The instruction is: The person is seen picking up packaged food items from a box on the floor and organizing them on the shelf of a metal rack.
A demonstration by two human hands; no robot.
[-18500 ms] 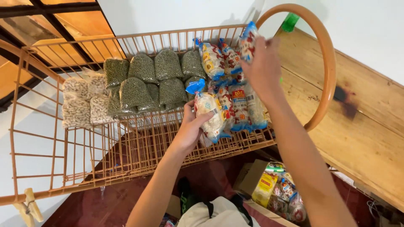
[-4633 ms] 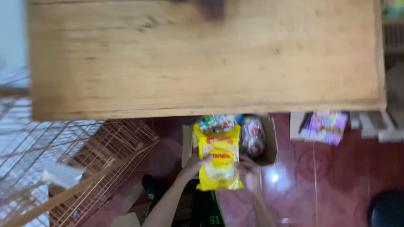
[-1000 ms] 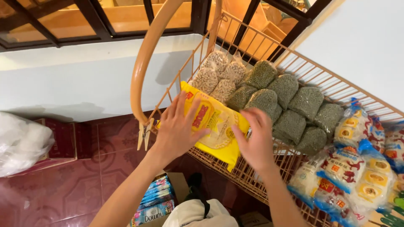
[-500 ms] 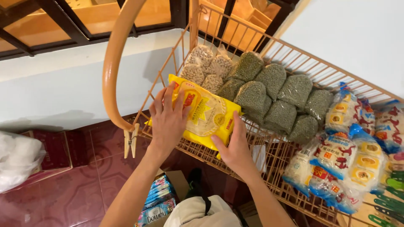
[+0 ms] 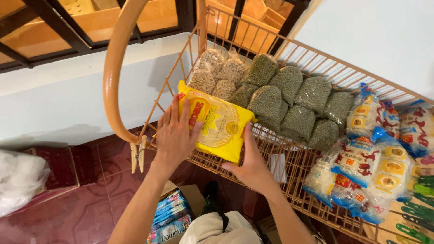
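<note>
Head view: looking down on an orange wire rack (image 5: 289, 180) filled with packets, a dark red tiled floor (image 5: 90, 199) below it.
Yellow packet: a flat yellow packet (image 5: 217, 122) with red print lies at the near left corner of the rack, its long side tilted, just in front of the pale bags and beside the green ones.
Left hand: the left hand (image 5: 174, 135) lies flat and spread on the packet's left end — fingers pointing up the picture, palm pressing down, not closed round it.
Right hand: the right hand (image 5: 251, 165) rests against the packet's right edge, thumb and fingers loosely open along that edge; a full grip cannot be told.
Pale bags: clear bags of pale nuts (image 5: 217, 74) sit in the far left corner of the rack.
Green bags: clear bags of small green beans (image 5: 294, 101) fill the middle, touching one another.
Noodle packets: blue, red and white packets (image 5: 375, 158) are heaped at the right.
Hoop: a curved orange hoop (image 5: 113, 77) stands at the rack's left end, with wooden pegs (image 5: 137, 153) clipped just below it.
Below: a cardboard box of coloured packets (image 5: 169, 214) stands on the floor under the rack.
</note>
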